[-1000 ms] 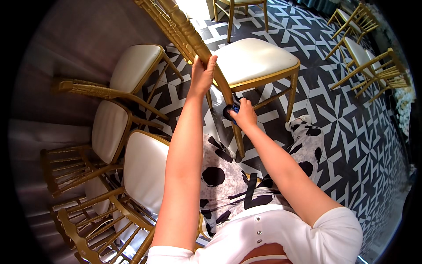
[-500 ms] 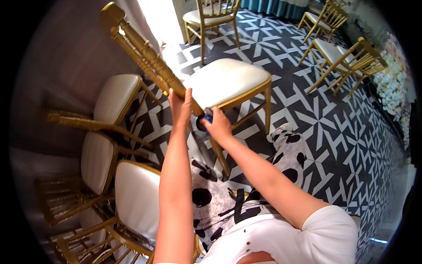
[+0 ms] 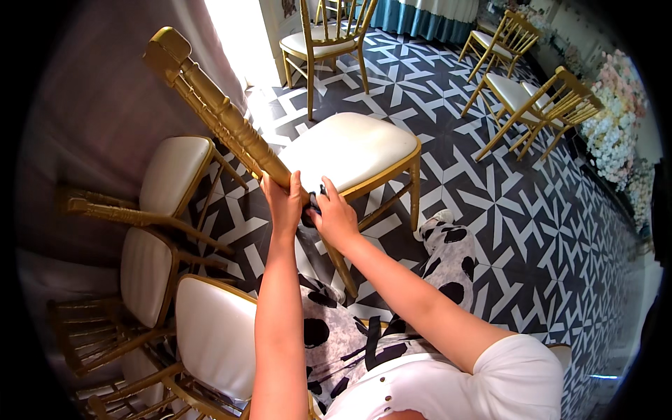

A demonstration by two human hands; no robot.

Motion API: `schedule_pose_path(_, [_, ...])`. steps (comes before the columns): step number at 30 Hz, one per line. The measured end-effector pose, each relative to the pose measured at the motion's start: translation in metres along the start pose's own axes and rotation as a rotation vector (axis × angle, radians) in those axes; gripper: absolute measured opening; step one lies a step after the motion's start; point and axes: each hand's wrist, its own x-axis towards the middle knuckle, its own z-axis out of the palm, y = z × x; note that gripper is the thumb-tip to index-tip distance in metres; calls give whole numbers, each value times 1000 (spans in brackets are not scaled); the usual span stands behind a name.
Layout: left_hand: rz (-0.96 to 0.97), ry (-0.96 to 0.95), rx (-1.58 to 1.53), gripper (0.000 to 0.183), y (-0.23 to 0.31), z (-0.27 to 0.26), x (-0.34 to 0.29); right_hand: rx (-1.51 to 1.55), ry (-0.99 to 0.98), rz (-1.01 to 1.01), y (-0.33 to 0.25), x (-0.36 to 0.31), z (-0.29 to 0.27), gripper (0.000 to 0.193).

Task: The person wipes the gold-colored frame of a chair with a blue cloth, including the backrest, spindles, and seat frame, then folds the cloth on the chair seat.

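A gold chair (image 3: 386,176) with a white padded seat (image 3: 346,148) stands in front of me, its turned back post (image 3: 218,105) slanting up to the left. My left hand (image 3: 282,203) is closed round the lower part of that back, thumb up along it. Just to its right, beside the rear corner of the seat, my right hand (image 3: 334,218) is closed on a small dark blue-and-black object (image 3: 315,201). My fingers cover most of it, so its kind is unclear. It is close to the chair's frame; whether it touches cannot be told.
Several gold chairs with white seats (image 3: 215,336) crowd together at my left, by a draped curtain (image 3: 91,105). Another chair (image 3: 329,43) stands beyond the seat. Further chairs (image 3: 521,94) and white-pink flowers (image 3: 616,115) are at the far right. The floor is patterned tile (image 3: 518,231).
The whole view has shifted, so the chair and both hands sit lower and slightly left. My right hand has turned, and less of the blue object shows. My left hand keeps its hold.
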Motion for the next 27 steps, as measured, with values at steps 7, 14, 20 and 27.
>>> schedule_pose_path(7, [-5,21,-40,45,1,0,-5,36,-135,57,-9,6,-10,51])
schedule_pose_path(14, [-23,40,-53,43,4,4,-8,46,34,-59,9,-13,12,52])
schedule_pose_path(20, [-5,27,-64,41,0,3,-9,84,-151,-1,15,0,0,40])
schedule_pose_path(27, [-9,26,-42,40,10,4,-7,226,58,-10,-4,12,1,39])
